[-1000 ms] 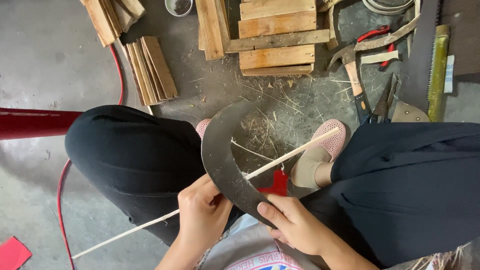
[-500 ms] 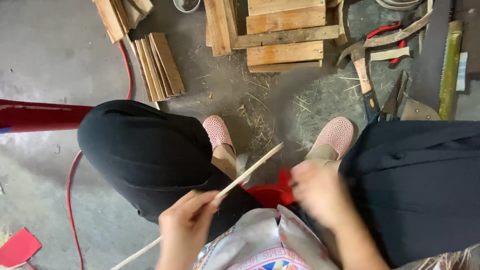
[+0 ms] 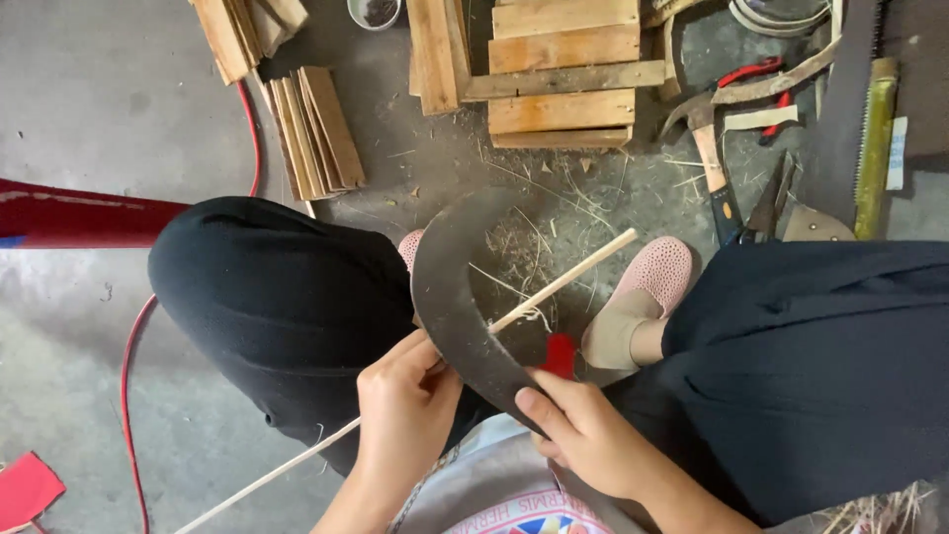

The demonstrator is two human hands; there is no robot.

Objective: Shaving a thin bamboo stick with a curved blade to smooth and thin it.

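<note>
I sit with knees apart in black trousers, looking down. My left hand (image 3: 405,410) grips a long thin pale bamboo stick (image 3: 568,279) that runs from lower left up to the right across my lap. My right hand (image 3: 583,435) holds a dark curved blade (image 3: 450,287) by its lower end, near a red part (image 3: 560,354). The blade's inner edge rests against the stick, where thin shavings curl off. My pink shoes (image 3: 657,272) rest on the concrete floor below.
Wooden slats (image 3: 316,129) and a stack of boards (image 3: 559,69) lie ahead. A hammer (image 3: 710,158), red-handled pliers (image 3: 756,74), shears (image 3: 766,208) and a saw with a green handle (image 3: 875,138) lie at right. A red hose (image 3: 133,346) and red bar (image 3: 79,213) at left.
Half a second ago the blade was pulled down out of sight and my right hand was blurred. Now the blade is back against the stick, as it was a second ago.
</note>
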